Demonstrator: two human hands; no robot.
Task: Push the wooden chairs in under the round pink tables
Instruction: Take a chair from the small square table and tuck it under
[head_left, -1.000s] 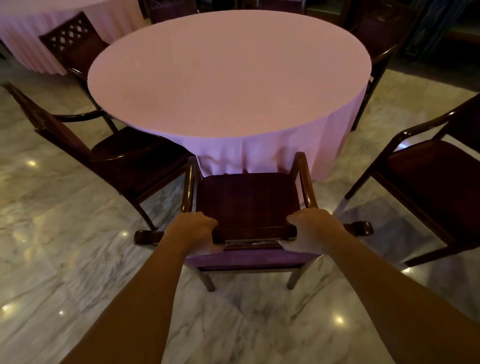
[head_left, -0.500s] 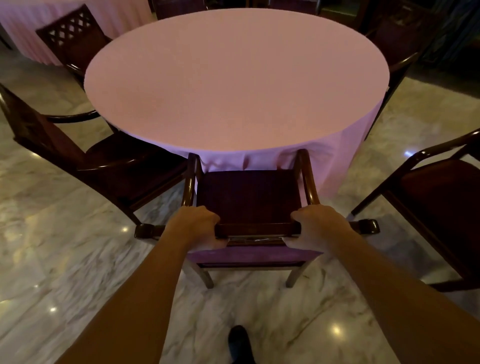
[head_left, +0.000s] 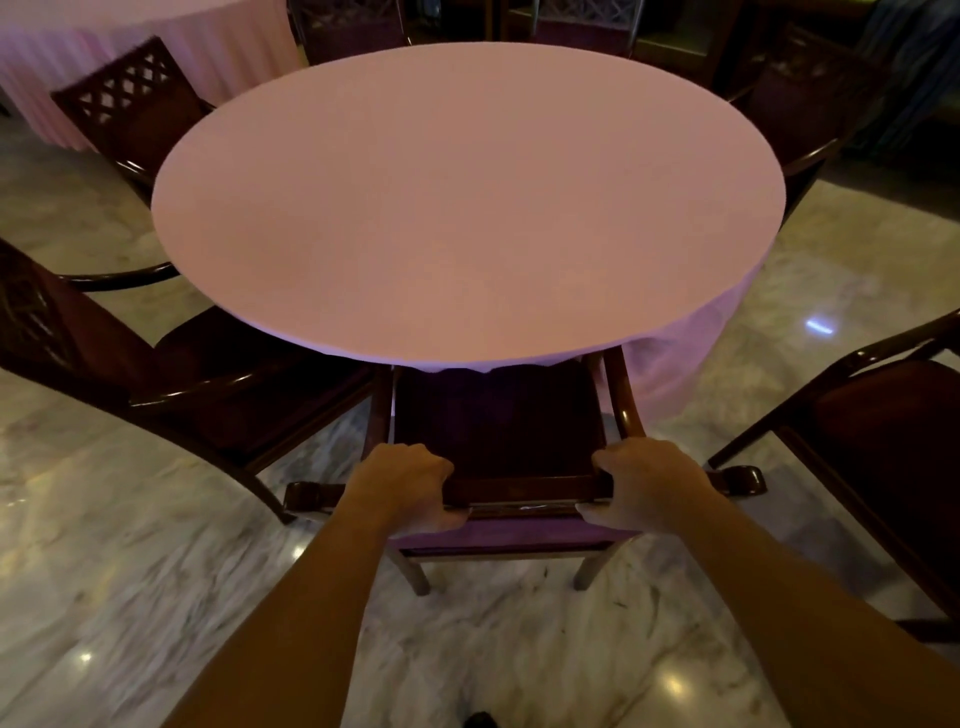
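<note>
- Marble floor (head_left: 156, 597), glossy with lamp reflections, runs beneath a round pink table (head_left: 467, 208); a second pink table (head_left: 104, 62) stands far left.
- Left hand (head_left: 405, 488) curls its fingers tight over the top rail of the wooden chair (head_left: 498, 415), thumb beneath.
- Right hand (head_left: 649, 483) grips the same rail at its other end, fingers wrapped.
- Both forearms reach forward, nearly straight.
- Chair's seat front sits under the tablecloth's edge.
- Other chairs (head_left: 208, 379) stand angled out at either side.
</note>
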